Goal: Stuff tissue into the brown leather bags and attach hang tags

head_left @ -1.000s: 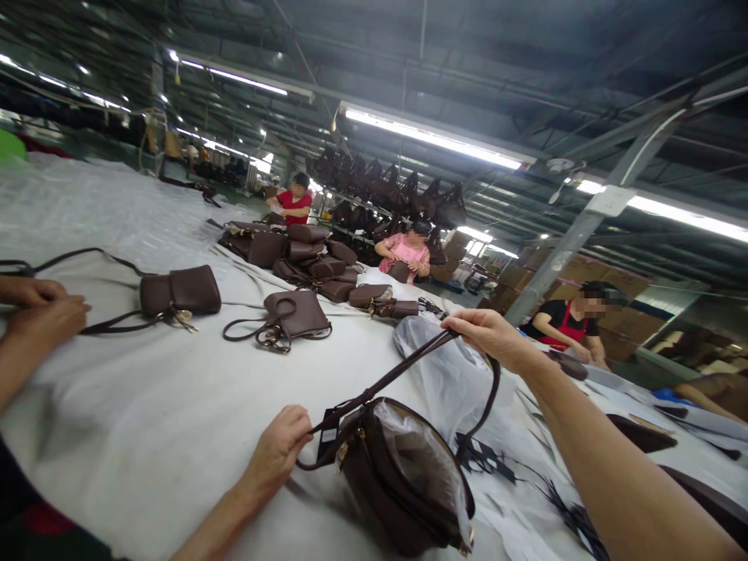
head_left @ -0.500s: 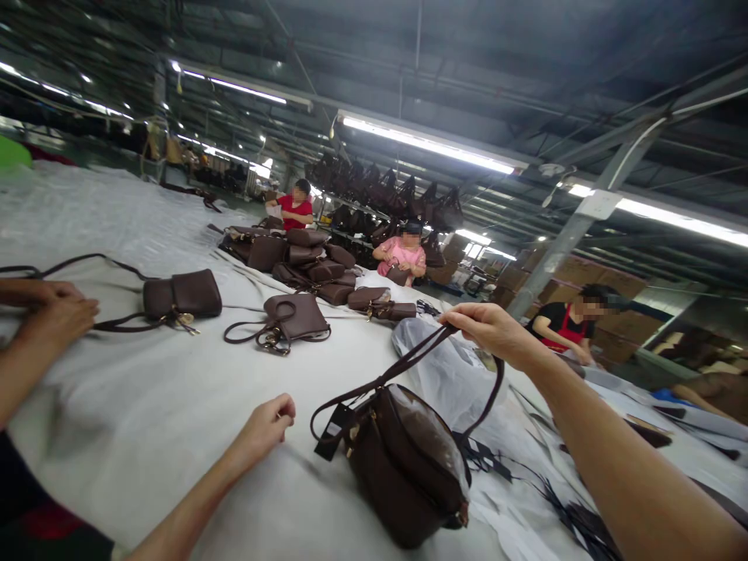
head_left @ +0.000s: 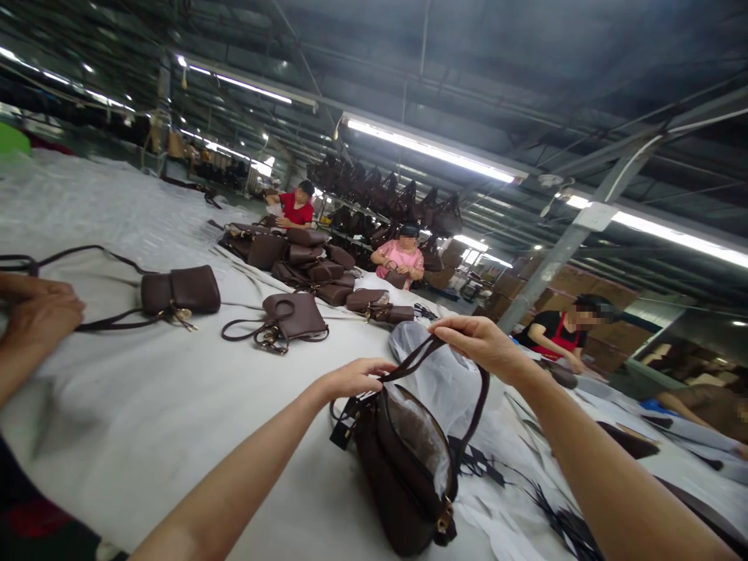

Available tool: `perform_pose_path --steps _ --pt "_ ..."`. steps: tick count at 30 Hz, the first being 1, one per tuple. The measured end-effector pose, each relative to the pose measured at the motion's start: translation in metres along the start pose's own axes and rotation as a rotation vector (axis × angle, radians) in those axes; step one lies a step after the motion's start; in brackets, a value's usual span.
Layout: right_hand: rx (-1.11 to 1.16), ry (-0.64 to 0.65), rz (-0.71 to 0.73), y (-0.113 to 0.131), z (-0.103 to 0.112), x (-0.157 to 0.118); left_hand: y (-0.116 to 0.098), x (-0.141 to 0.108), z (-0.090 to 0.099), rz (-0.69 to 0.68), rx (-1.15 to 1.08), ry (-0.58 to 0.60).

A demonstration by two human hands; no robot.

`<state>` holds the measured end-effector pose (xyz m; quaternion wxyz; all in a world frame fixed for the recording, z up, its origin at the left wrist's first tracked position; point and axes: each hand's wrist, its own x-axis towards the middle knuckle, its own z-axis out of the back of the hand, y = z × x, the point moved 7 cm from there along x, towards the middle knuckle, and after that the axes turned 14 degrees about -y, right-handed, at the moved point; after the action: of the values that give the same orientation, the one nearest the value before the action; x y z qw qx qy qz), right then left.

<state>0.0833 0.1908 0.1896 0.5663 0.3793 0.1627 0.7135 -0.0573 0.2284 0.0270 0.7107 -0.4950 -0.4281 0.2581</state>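
Observation:
A dark brown handbag (head_left: 374, 467) stands tilted on the white table covering, its top gaping around translucent stuffing (head_left: 429, 436). Pinched in my right hand (head_left: 482, 343) is the bag's strap (head_left: 482, 413), pulled up into a loop above the opening. My left hand (head_left: 351, 379) is closed about the strap where it meets the bag's left end, thumb below and fingers over it. A black tag (head_left: 342, 432) hangs just under that hand. Clear plastic (head_left: 409, 335) lies behind the bag.
Brown bags (head_left: 295, 318) lie further back, beside a pile of bags (head_left: 309, 253). At the left edge are a co-worker's hands (head_left: 44, 308) near another bag (head_left: 181, 291). Black tags with cords (head_left: 561, 506) lie at the right. More co-workers stand around the table.
My left hand has moved up and right from above the table to the bag's strap. My right hand has shifted slightly left and lower; the bag has turned, and its opening shows wider.

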Motion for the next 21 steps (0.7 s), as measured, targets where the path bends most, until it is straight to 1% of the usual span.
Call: perform_pose_path --steps 2,4,7,9,11,12,14,17,19,21 --pt "0.045 -0.055 -0.030 -0.006 0.008 0.001 0.006 0.013 -0.005 0.056 -0.088 0.071" --pt "0.084 -0.105 -0.049 -0.012 0.017 0.000 0.014 0.015 -0.009 0.093 -0.126 0.118" --pt "0.102 -0.181 -0.068 -0.022 0.032 -0.001 0.024 0.006 -0.015 0.136 -0.199 0.196" --pt "0.090 -0.219 -0.089 -0.030 0.040 -0.003 0.026 -0.001 -0.016 0.148 -0.244 0.192" --pt "0.066 -0.226 -0.103 -0.037 0.044 -0.005 0.024 -0.006 -0.016 0.145 -0.284 0.181" --pt "0.049 -0.218 -0.105 -0.039 0.045 -0.007 0.023 -0.007 -0.015 0.130 -0.276 0.171" --pt "0.014 -0.177 -0.100 -0.043 0.044 -0.010 0.020 -0.006 -0.012 0.088 -0.191 0.139" --pt "-0.054 -0.070 -0.106 -0.048 0.039 -0.021 0.018 -0.003 -0.005 0.043 -0.013 0.075" --pt "-0.108 0.025 -0.173 -0.057 0.035 -0.033 0.016 -0.001 0.000 0.017 0.049 0.032" --pt "-0.123 0.101 -0.271 -0.067 0.032 -0.049 0.010 -0.001 0.005 -0.039 0.110 -0.034"
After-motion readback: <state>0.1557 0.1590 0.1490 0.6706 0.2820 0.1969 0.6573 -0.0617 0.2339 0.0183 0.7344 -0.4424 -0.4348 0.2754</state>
